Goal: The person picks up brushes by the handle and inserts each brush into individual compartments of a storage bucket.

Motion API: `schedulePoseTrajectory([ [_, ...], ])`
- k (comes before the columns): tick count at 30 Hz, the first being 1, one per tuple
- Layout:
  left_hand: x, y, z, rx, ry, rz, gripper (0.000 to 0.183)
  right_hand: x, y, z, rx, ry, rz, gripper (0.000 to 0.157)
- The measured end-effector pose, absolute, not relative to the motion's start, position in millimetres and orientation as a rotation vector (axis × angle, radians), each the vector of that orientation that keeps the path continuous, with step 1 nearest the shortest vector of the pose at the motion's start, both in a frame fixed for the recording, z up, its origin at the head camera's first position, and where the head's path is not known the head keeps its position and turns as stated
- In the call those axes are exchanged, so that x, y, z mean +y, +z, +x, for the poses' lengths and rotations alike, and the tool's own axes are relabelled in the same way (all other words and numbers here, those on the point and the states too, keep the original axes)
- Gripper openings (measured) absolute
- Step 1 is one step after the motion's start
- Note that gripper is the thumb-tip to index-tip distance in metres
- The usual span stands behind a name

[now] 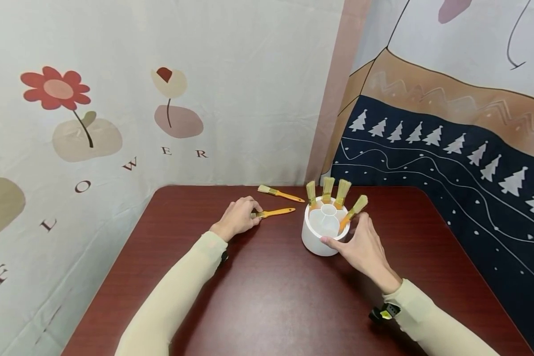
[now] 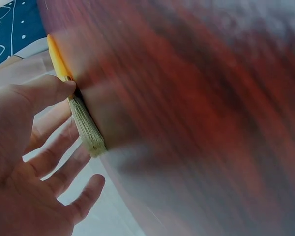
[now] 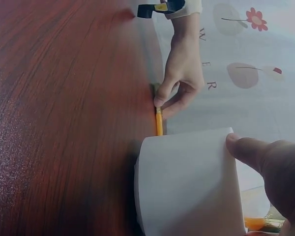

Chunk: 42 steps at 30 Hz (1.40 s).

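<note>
My left hand (image 1: 239, 216) pinches a paintbrush (image 1: 279, 212) between thumb and fingertips at its metal band. In the left wrist view, the pale bristles (image 2: 87, 129) point back past the thumb and the yellow handle (image 2: 59, 56) extends away; the other fingers are spread. My right hand (image 1: 366, 247) grips the rim of a round white divided holder (image 1: 317, 242) on its right side, thumb on the near edge. Several paintbrushes stand in the holder, bristles up, among them a leaning one (image 1: 355, 210) beside the right fingers. The right wrist view shows the holder's smooth outer wall (image 3: 189, 184).
Another paintbrush (image 1: 281, 193) lies near the back edge of the dark red-brown table (image 1: 289, 301), just behind the pinched one. A pale curtain with printed flowers (image 1: 249, 99) hangs behind the table, and a dark blue tree-patterned cloth (image 1: 409, 153) hangs at the right.
</note>
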State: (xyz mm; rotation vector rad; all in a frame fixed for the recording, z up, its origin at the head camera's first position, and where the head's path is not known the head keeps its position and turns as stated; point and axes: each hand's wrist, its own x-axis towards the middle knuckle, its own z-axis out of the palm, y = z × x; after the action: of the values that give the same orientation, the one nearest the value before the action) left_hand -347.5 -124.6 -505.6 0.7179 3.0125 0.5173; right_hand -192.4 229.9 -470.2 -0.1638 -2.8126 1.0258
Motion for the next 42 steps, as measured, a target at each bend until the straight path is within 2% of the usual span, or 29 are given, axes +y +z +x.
schedulePoseTrajectory([
  [20, -128.9, -506.2, -338.3, 3.013, 0.637, 0.709, 0.025, 228.1, -475.5, -190.4, -2.807, 1.053, -0.156, 0.109],
  [42, -132.0, -504.1, -332.9, 3.020, 1.013, 0.884, 0.023, 246.4, -473.3, -198.2, -2.761, 1.165, 0.032, 0.113],
])
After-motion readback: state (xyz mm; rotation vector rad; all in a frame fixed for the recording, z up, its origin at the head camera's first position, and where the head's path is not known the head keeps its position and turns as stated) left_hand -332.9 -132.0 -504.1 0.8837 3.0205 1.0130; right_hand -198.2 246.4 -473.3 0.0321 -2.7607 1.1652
